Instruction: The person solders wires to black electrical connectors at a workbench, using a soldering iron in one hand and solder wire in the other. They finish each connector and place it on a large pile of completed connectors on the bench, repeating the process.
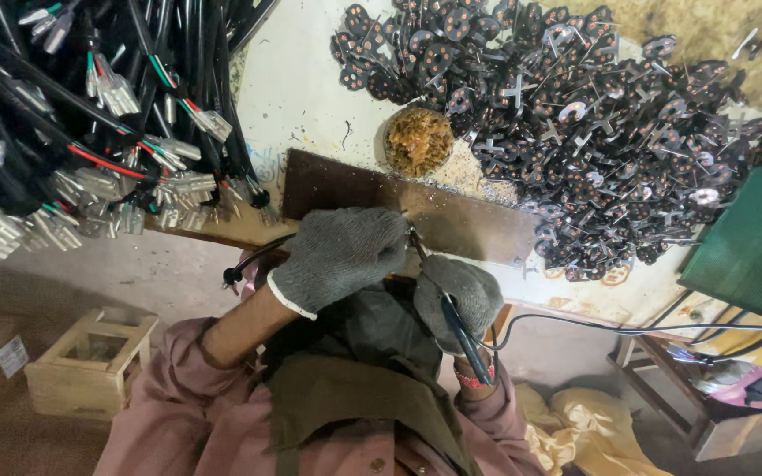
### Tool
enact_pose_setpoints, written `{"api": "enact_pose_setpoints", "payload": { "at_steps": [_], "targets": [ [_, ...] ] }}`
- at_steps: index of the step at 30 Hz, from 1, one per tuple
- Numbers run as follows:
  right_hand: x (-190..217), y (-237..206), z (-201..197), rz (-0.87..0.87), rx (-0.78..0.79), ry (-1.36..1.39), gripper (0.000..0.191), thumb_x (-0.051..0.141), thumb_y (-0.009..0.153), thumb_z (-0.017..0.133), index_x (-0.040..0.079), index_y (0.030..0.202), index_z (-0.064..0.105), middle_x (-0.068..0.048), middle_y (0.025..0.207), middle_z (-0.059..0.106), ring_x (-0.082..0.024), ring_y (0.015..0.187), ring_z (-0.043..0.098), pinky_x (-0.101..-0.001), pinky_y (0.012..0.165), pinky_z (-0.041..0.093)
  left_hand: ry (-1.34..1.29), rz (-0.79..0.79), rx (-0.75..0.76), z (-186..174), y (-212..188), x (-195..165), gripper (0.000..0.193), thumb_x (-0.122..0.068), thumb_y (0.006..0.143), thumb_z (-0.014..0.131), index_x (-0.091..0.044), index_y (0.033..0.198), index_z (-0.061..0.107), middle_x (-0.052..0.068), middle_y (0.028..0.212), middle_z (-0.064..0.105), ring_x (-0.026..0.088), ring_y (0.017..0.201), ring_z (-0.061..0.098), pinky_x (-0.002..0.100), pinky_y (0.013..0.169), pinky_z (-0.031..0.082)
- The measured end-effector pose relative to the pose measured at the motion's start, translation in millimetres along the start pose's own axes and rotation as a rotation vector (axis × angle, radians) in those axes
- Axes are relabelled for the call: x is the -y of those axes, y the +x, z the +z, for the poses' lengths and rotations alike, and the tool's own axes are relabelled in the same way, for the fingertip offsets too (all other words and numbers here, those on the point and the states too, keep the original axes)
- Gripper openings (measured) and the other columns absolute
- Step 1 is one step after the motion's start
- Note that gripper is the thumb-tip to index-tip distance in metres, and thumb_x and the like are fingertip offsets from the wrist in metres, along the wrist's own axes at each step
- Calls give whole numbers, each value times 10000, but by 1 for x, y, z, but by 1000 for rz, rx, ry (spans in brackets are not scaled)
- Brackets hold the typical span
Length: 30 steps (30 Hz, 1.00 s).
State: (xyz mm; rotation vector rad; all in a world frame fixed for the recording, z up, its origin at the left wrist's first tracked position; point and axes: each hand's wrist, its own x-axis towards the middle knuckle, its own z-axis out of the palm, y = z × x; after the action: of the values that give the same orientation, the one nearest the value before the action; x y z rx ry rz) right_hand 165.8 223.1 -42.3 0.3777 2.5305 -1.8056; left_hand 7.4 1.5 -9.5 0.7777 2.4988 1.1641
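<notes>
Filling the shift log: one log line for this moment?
left hand: gloved, grip on black cable | right hand: gloved, grip on soldering iron | over brown plate

A heap of black round plug inserts (566, 115) with metal pins covers the far desk (310, 88). Just beside it sits a small bowl (419, 141) of brownish-yellow lumps (what they are, I cannot tell). Black cable bundles (90, 115) with crimped terminals hang left. A wooden crate (90, 361) stands on the floor; a green box (751, 242) right.
</notes>
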Motion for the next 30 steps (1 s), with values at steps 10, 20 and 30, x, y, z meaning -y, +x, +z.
{"api": "enact_pose_setpoints", "payload": {
  "at_steps": [10, 20, 30],
  "targets": [
    [56, 32, 7, -47, -331, 19, 330, 338, 1095, 502, 13, 1088, 557, -55, 751, 548, -136, 563, 510, -249, 555, 407, 46, 73, -86, 7, -2, 3, 125, -208, 869, 709, -171, 979, 662, 40, 794, 681, 269, 683, 698, 446, 570, 538],
    [70, 32, 15, 41, -274, -32, 297, 323, 1085, 541, 75, 929, 589, -53, 711, 618, -140, 550, 579, -259, 506, 426, -47, 37, -60, 9, 0, -4, 140, -218, 823, 729, -152, 899, 631, 60, 746, 677, 295, 658, 693, 451, 565, 532],
    [75, 60, 32, 19, -248, -211, 119, 131, 1025, 650, 32, 1088, 630, -165, 1006, 699, -266, 873, 682, -357, 737, 522, -38, -34, 36, 0, 7, -8, 131, -231, 849, 720, -154, 860, 614, 95, 728, 675, 339, 652, 685, 492, 565, 519]
  ]
}}
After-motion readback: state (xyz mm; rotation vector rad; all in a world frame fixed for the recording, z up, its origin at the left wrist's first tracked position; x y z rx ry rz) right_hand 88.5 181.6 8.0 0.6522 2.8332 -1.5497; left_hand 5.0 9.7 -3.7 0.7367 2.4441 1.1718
